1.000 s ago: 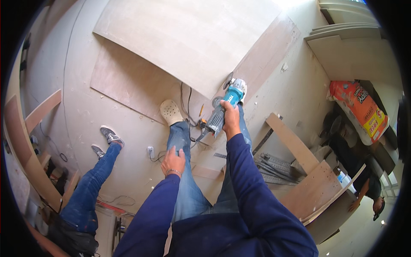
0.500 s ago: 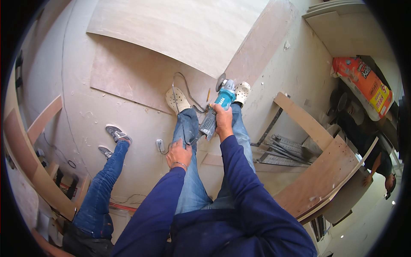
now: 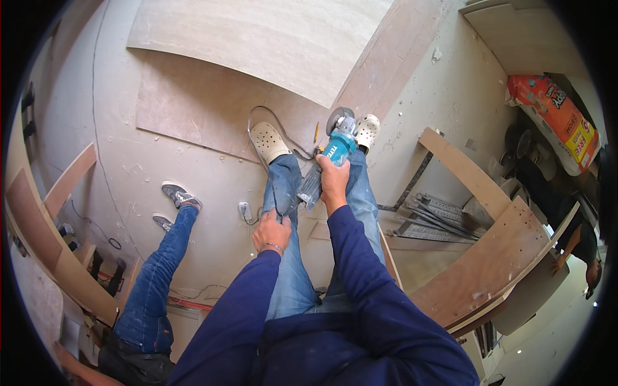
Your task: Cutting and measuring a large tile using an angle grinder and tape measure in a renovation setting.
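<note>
Dusty floor (image 3: 193, 161); right hand (image 3: 335, 183) around grinder (image 3: 331, 157) (fingers wrapped).

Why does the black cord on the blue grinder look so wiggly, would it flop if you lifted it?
Probably yes. The black cord lies in a loose loop on the floor, so it looks floppy and would likely dangle. The blue angle grinder seems stiff and fairly heavy; the right hand grips its body, and the left hand holds the cord.
</note>
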Tool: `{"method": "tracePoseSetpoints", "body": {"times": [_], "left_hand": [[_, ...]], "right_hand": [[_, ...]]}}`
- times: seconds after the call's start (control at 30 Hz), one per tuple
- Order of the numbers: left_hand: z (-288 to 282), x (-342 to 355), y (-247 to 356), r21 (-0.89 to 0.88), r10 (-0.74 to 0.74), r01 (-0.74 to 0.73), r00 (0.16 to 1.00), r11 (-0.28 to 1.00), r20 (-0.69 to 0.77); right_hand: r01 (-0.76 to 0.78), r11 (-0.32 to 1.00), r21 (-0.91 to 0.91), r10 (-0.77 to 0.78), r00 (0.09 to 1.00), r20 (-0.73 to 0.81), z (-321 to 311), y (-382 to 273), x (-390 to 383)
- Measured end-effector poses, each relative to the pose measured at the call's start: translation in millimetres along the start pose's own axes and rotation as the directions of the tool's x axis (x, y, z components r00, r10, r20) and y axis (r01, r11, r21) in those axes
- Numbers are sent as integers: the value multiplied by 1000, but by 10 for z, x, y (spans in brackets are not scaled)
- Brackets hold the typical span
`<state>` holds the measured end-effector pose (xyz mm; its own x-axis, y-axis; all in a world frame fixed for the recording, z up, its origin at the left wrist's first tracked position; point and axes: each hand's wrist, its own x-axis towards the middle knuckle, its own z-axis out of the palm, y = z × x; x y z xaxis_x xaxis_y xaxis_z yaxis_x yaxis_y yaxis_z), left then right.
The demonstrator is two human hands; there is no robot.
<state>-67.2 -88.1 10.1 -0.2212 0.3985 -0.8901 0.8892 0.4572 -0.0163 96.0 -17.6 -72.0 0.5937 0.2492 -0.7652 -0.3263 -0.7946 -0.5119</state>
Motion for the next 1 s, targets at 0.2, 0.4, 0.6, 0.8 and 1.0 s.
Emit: {"method": "tracePoseSetpoints", "body": {"times": [0.2,0.4,0.6,0.8,1.0], "left_hand": [[-32,11,-19,3,-36,36,999,999,17],[-29,17,-81,-13,-3,3,1000,1000,1],[-60,20,-127,-24,-3,3,1000,1000,4],[-58,41,-147,-28,5,-5,1000,1000,7],[-11,35,-139,-41,19,-18,1000,999,9]], "right_hand": [[28,999,-17,-28,999,-28,176,74,-6],[89,995,-35,-92,992,-85,285,21,200],[104,991,-81,-113,986,-120,316,122,103],[153,987,-54,-159,978,-133,334,144,200],[115,992,45,-113,993,-38,250,-388,710]]}}
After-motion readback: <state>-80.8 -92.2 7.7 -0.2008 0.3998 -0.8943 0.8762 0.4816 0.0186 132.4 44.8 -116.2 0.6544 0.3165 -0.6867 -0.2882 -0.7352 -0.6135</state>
